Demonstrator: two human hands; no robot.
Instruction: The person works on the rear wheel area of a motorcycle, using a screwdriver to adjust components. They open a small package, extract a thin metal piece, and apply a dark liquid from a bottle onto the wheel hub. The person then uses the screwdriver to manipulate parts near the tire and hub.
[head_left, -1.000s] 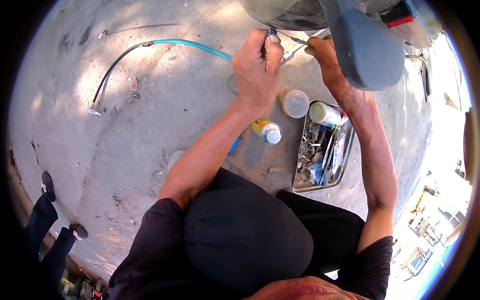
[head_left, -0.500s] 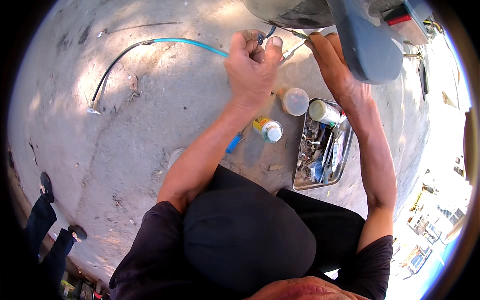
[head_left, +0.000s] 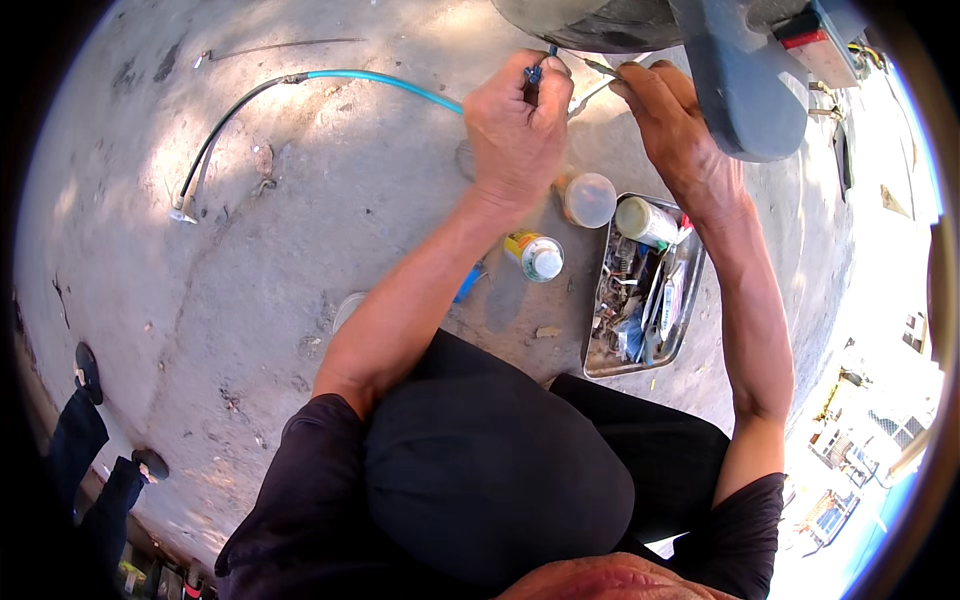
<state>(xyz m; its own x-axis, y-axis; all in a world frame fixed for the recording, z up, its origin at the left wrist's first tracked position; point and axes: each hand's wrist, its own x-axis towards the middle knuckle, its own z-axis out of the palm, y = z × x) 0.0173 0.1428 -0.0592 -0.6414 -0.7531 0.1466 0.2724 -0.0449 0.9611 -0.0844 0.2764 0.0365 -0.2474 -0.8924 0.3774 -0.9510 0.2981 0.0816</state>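
My left hand (head_left: 515,125) is closed around a dark blue cord (head_left: 533,75), which bunches between thumb and fingers and runs up beneath a rounded dark vehicle part (head_left: 600,28). To its right, my right hand (head_left: 685,135) pinches a thin, greenish-brown cable (head_left: 598,68) coming from the same place. A pale thin piece (head_left: 588,98) shows between the hands; what it belongs to is unclear. From behind my left hand a teal and black sheathed cable (head_left: 375,78) curves leftward over the ground to a metal end.
Below the hands stand a lidded round tub (head_left: 588,200) and a yellow can with a white cap (head_left: 540,258). A metal tray (head_left: 612,373) holds a white jar and small parts. A grey fender (head_left: 745,110) overhangs my right wrist. Another person's feet (head_left: 88,372) are far left.
My left hand has turned and its thumb and fingers have closed in on the blue cord. My right hand keeps its pinch, nearly in place.
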